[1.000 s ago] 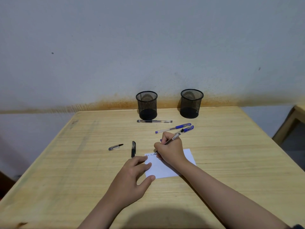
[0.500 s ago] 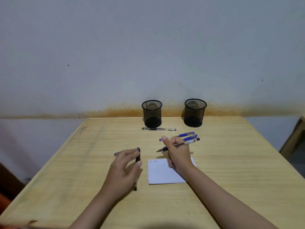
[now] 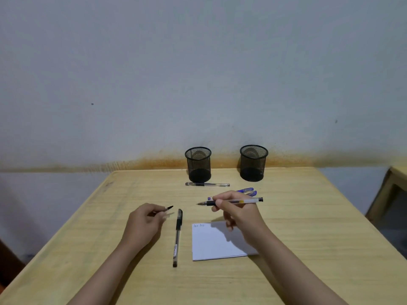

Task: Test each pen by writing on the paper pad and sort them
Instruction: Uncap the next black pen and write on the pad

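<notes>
A wooden table (image 3: 308,216) fills the lower half of the frame. Two black mesh cups (image 3: 198,165) (image 3: 253,163) stand at its far edge, and a clear pen (image 3: 207,184) lies just before the left one. At lower centre lies the paper pad (image 3: 211,245), with small writing in its top left corner. The right hand (image 3: 239,213) hovers above it, fingers pinching an uncapped pen (image 3: 231,202), tip pointing left. Two blue pens (image 3: 246,191) lie behind this hand. The left hand (image 3: 144,223) pinches a pen cap (image 3: 168,208). A capped black pen (image 3: 178,236) lies between this hand and the pad.
</notes>
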`<action>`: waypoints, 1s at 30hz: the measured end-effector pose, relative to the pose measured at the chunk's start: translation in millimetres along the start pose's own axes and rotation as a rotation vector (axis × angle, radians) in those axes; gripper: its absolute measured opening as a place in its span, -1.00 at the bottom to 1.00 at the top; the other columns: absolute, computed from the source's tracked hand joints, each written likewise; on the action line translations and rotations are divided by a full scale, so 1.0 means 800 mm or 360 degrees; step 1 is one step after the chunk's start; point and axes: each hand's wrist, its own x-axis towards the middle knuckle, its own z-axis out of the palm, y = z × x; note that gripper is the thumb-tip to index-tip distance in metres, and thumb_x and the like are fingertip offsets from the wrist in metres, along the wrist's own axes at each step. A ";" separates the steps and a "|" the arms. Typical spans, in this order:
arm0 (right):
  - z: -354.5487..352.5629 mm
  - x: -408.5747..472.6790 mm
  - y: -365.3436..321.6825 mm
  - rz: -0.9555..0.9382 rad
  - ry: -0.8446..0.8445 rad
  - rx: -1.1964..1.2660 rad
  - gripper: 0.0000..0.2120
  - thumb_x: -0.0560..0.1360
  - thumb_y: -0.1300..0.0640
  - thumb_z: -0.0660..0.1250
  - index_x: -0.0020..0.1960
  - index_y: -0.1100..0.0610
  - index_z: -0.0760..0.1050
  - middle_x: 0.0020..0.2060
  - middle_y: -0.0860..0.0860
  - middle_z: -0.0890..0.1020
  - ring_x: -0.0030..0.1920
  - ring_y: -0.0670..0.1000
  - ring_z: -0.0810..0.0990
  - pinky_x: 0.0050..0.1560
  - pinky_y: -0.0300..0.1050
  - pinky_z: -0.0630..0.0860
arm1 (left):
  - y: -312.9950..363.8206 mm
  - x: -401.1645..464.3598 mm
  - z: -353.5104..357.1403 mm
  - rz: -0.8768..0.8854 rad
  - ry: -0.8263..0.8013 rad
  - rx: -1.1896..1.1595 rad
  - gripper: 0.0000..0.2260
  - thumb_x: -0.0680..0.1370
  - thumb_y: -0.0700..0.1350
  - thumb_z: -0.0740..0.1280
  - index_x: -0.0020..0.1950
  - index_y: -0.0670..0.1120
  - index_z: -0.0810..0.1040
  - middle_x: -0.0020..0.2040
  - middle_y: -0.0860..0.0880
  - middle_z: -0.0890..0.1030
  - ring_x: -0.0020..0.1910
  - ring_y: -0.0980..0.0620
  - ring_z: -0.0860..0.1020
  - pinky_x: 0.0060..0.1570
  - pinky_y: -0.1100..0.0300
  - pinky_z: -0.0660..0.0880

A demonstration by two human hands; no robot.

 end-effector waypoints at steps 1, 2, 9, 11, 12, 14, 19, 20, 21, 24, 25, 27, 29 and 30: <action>0.001 -0.001 -0.002 -0.0036 -0.0008 -0.0022 -0.94 0.49 0.29 0.35 -0.06 0.20 0.59 -0.30 0.06 0.69 -0.52 -0.06 0.40 -0.54 -0.21 0.37 | 0.015 -0.003 0.000 -0.0024 -0.0008 -0.0154 -0.89 0.47 -0.20 0.38 -0.13 0.01 0.65 -0.15 0.12 0.64 -0.10 0.17 0.56 -0.08 0.23 0.47; 0.002 -0.002 -0.004 -0.0069 -0.0010 -0.0031 -0.96 0.49 0.30 0.37 -0.08 0.21 0.57 -0.31 0.06 0.69 -0.53 -0.07 0.40 -0.54 -0.21 0.37 | 0.030 -0.006 -0.001 -0.0023 -0.0029 -0.0273 -0.87 0.48 -0.21 0.38 -0.13 0.01 0.66 -0.16 0.11 0.65 -0.10 0.19 0.56 -0.08 0.26 0.45; 0.010 0.000 -0.010 -0.0207 0.0041 -0.0010 -0.90 0.46 0.31 0.40 -0.17 0.16 0.53 -0.34 0.06 0.71 -0.57 -0.09 0.39 -0.57 -0.25 0.33 | 0.080 -0.005 -0.009 0.0346 -0.0192 -0.0489 -0.84 0.44 -0.26 0.42 -0.10 -0.01 0.68 -0.12 0.09 0.65 -0.11 0.13 0.60 -0.04 0.33 0.50; 0.011 -0.001 -0.010 -0.0222 0.0042 -0.0030 -0.90 0.45 0.31 0.41 -0.17 0.16 0.54 -0.33 0.06 0.71 -0.56 -0.07 0.39 -0.57 -0.23 0.33 | 0.086 -0.006 -0.009 0.0392 -0.0217 -0.0536 -0.84 0.44 -0.27 0.42 -0.10 -0.02 0.68 -0.13 0.06 0.64 -0.10 0.09 0.61 -0.03 0.30 0.51; 0.011 -0.001 -0.010 -0.0229 0.0037 -0.0038 -0.91 0.45 0.30 0.42 -0.17 0.16 0.54 -0.33 0.06 0.71 -0.55 -0.06 0.40 -0.56 -0.23 0.33 | 0.087 -0.007 -0.009 0.0407 -0.0233 -0.0560 -0.84 0.43 -0.28 0.42 -0.10 -0.03 0.68 -0.13 0.05 0.64 -0.10 0.09 0.61 -0.03 0.30 0.51; 0.011 -0.003 -0.011 -0.0247 0.0020 -0.0056 -0.92 0.44 0.29 0.43 -0.16 0.17 0.55 -0.32 0.07 0.71 -0.52 -0.06 0.43 -0.55 -0.21 0.34 | 0.091 -0.009 -0.010 0.0440 -0.0262 -0.0593 -0.84 0.43 -0.29 0.42 -0.10 -0.05 0.68 -0.14 0.05 0.64 -0.10 0.09 0.61 -0.03 0.32 0.50; 0.018 -0.013 -0.013 -0.0343 -0.0035 -0.0175 -0.93 0.43 0.26 0.45 -0.17 0.15 0.57 -0.26 0.16 0.71 -0.44 -0.16 0.55 -0.52 -0.20 0.41 | 0.093 -0.009 -0.016 0.0566 -0.0255 -0.0573 -0.76 0.39 -0.37 0.43 -0.15 -0.03 0.70 -0.18 0.03 0.65 -0.15 0.08 0.61 -0.11 0.30 0.49; 0.021 -0.016 -0.014 -0.0381 -0.0037 -0.0214 -0.91 0.43 0.26 0.46 -0.18 0.12 0.58 -0.25 0.19 0.70 -0.45 -0.16 0.55 -0.51 -0.21 0.43 | 0.092 -0.009 -0.018 0.0579 -0.0249 -0.0594 -0.73 0.38 -0.39 0.43 -0.17 -0.01 0.70 -0.19 0.02 0.65 -0.17 0.08 0.61 -0.13 0.29 0.49; 0.023 -0.019 -0.015 -0.0418 -0.0035 -0.0242 -0.89 0.42 0.26 0.46 -0.20 0.09 0.58 -0.25 0.21 0.69 -0.45 -0.15 0.55 -0.49 -0.23 0.45 | 0.091 -0.009 -0.020 0.0590 -0.0244 -0.0623 -0.73 0.37 -0.38 0.43 -0.18 0.00 0.69 -0.21 0.01 0.65 -0.19 0.07 0.61 -0.15 0.29 0.49; 0.035 -0.029 -0.019 -0.0518 -0.0005 -0.0240 -0.85 0.42 0.30 0.46 -0.21 0.09 0.56 -0.31 0.05 0.66 -0.44 -0.15 0.59 -0.42 -0.30 0.50 | 0.092 -0.012 -0.024 0.0573 -0.0259 -0.0757 -0.81 0.35 -0.28 0.40 -0.20 -0.01 0.69 -0.23 -0.02 0.65 -0.21 0.02 0.61 -0.16 0.27 0.51; 0.040 -0.031 -0.021 -0.0543 0.0001 -0.0215 -0.83 0.42 0.30 0.46 -0.22 0.07 0.54 -0.35 0.00 0.66 -0.44 -0.15 0.60 -0.42 -0.29 0.51 | 0.093 -0.014 -0.025 0.0547 -0.0286 -0.0820 -0.83 0.35 -0.26 0.38 -0.20 -0.02 0.69 -0.24 -0.04 0.65 -0.22 0.01 0.60 -0.16 0.26 0.51; 0.048 -0.032 -0.025 -0.0605 -0.0027 -0.0173 -0.80 0.41 0.29 0.47 -0.23 0.03 0.53 -0.39 -0.06 0.65 -0.45 -0.13 0.60 -0.43 -0.23 0.53 | 0.094 -0.019 -0.027 0.0495 -0.0375 -0.0965 -0.84 0.36 -0.27 0.37 -0.20 -0.06 0.69 -0.24 -0.07 0.65 -0.22 0.01 0.60 -0.17 0.26 0.51; 0.051 -0.029 -0.034 -0.0646 -0.0170 -0.0151 -0.82 0.40 0.30 0.48 -0.19 0.05 0.57 -0.36 -0.09 0.65 -0.40 -0.09 0.62 -0.40 -0.14 0.58 | 0.091 -0.020 -0.032 0.0466 -0.0420 -0.1070 -0.85 0.38 -0.30 0.42 -0.19 -0.07 0.70 -0.23 -0.07 0.66 -0.20 0.01 0.60 -0.16 0.27 0.51; 0.049 -0.025 -0.037 -0.0635 -0.0287 -0.0156 -0.86 0.40 0.32 0.47 -0.15 0.11 0.59 -0.33 -0.10 0.66 -0.35 -0.08 0.64 -0.37 -0.14 0.60 | 0.087 -0.018 -0.036 0.0460 -0.0403 -0.1091 -0.84 0.38 -0.31 0.41 -0.19 -0.07 0.70 -0.22 -0.06 0.66 -0.18 0.01 0.60 -0.15 0.28 0.51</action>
